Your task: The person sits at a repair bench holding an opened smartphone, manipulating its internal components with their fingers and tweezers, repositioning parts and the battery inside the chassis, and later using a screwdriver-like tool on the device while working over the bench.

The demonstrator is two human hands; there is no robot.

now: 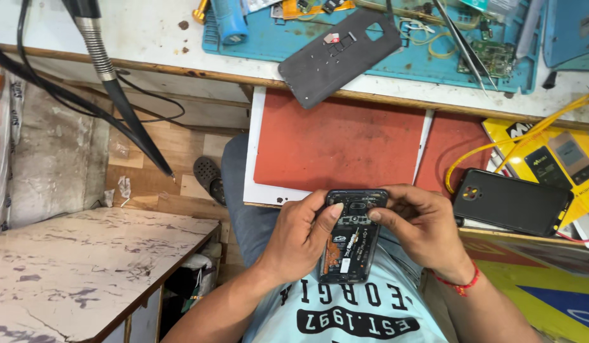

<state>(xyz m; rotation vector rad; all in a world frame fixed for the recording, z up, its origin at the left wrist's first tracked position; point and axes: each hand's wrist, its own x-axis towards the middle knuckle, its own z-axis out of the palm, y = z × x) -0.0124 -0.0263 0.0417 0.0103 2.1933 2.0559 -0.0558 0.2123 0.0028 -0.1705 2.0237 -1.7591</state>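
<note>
1. The left hand (301, 238) is gripping the opened phone (352, 236) at its left edge, fingers clamped round it, thumb pressing on top.
2. The right hand (421, 222) is pinching the phone's upper right corner.
3. The phone is sitting over the lap, at six o'clock from the red mat (336, 143).
4. A black phone (510, 202) is lying at three o'clock.

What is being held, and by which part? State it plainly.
An opened phone with its back cover off. The left hand grips its left edge and the right hand its right edge, both thumbs near the camera end.
</note>
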